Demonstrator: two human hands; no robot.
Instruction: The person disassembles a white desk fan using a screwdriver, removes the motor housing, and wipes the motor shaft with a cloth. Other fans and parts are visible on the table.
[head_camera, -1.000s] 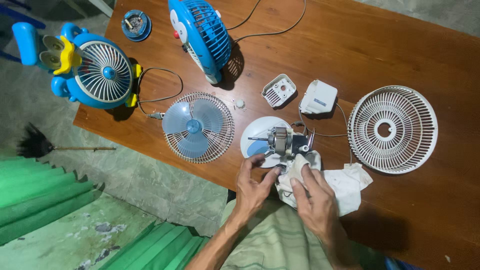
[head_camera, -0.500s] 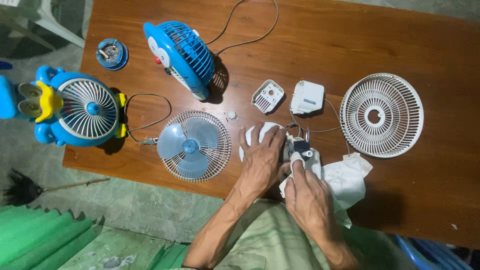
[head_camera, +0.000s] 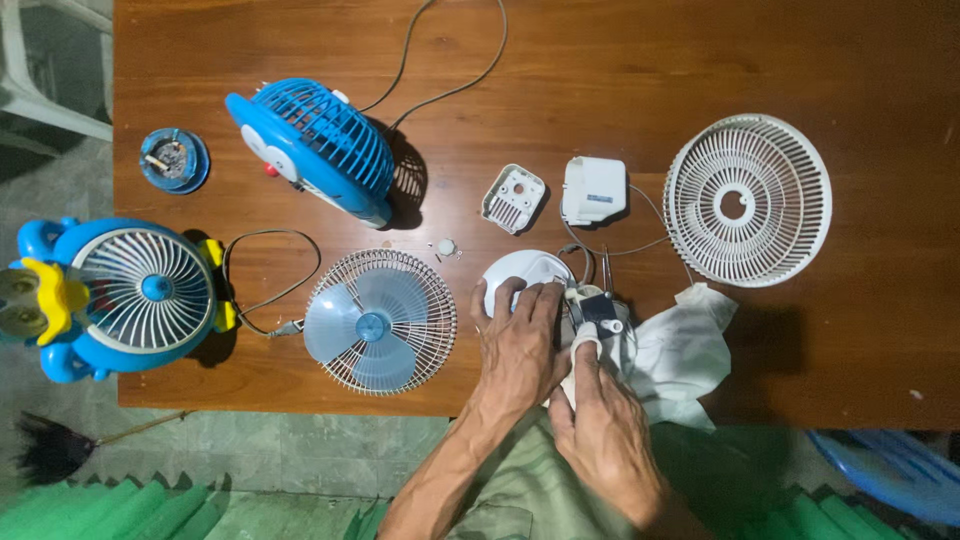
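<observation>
Near the front edge of the tabletop (head_camera: 800, 60), the left hand (head_camera: 520, 345) lies flat with spread fingers on a white round housing (head_camera: 515, 270). Just right, the right hand (head_camera: 600, 425), fingers closed around a white cloth (head_camera: 680, 355), presses it against the small fan motor (head_camera: 597, 308).

white cloth (head_camera: 680, 350), blue fan (head_camera: 315, 150), brown table (head_camera: 700, 60).

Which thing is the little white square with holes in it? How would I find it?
Start at the brown table and find the big blue fan lying on its side. Go right to the small white square cover, which sits beside a white box. Its grid of slots and screw holes sets it apart; the box is smooth and has a wire.
</observation>
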